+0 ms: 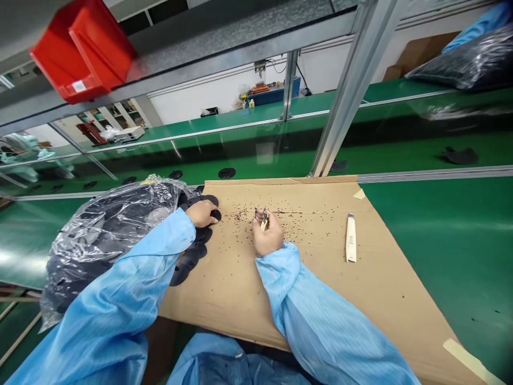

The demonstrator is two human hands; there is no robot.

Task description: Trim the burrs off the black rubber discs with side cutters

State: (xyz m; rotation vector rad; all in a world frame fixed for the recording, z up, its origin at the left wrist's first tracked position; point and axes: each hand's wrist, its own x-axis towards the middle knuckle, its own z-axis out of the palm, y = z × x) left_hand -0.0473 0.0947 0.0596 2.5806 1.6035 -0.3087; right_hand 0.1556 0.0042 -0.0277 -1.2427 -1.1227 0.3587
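On the left of the cardboard, my left hand (203, 213) pinches a thin black round piece (216, 215) between thumb and fingers. Under and beside it lie several more flat black pieces (190, 258), overlapping along the mouth of a clear plastic bag (116, 230). My right hand (269, 235) is closed around a small cream-handled clipper (264, 220), its metal end pointing away from me. Tiny black scraps (240, 215) are scattered around both hands. Farther right, a cream hand tool (351, 238) with a dark end lies flat on the cardboard.
The cardboard sheet (320, 289) covers part of a green table (441, 224), with tape at its corners. Behind it runs a green conveyor (256, 155) carrying several black pieces. A metal post (352, 91) rises at the back, and a red bin (86, 53) sits on the shelf overhead.
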